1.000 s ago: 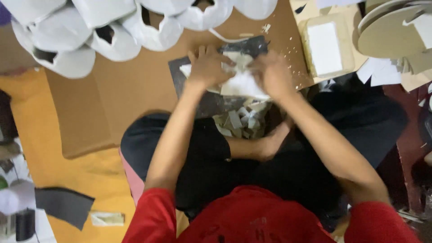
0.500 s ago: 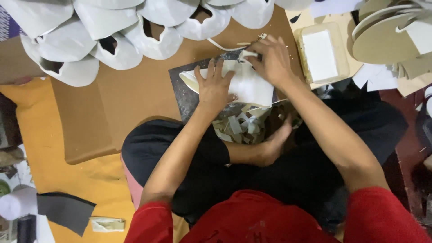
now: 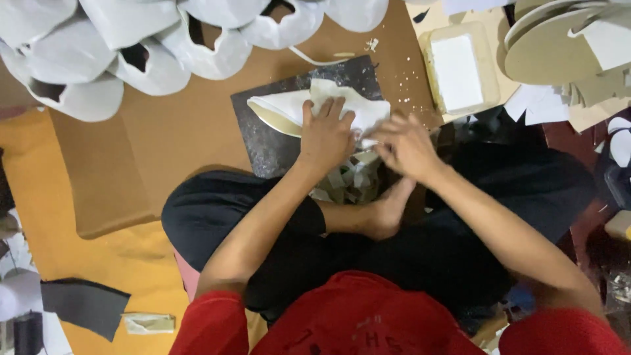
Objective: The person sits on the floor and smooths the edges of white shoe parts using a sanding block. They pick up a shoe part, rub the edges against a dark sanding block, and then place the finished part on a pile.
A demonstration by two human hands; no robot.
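A white fabric-covered insole piece lies on a dark speckled slab on brown cardboard. My left hand presses flat on the white piece, fingers spread. My right hand is at the piece's right end, fingers curled and blurred, pinching its white edge. A heap of white and grey offcuts lies just below both hands, by my crossed legs and bare foot.
Several white shoe uppers crowd the top left. A tray holding a white block sits at top right, beside stacked tan soles. A dark scrap and a small packet lie on the orange floor.
Both hands moved back toward me. My right hand came down from the slab's far edge to the piece's right end. The white piece now points left under my left hand.
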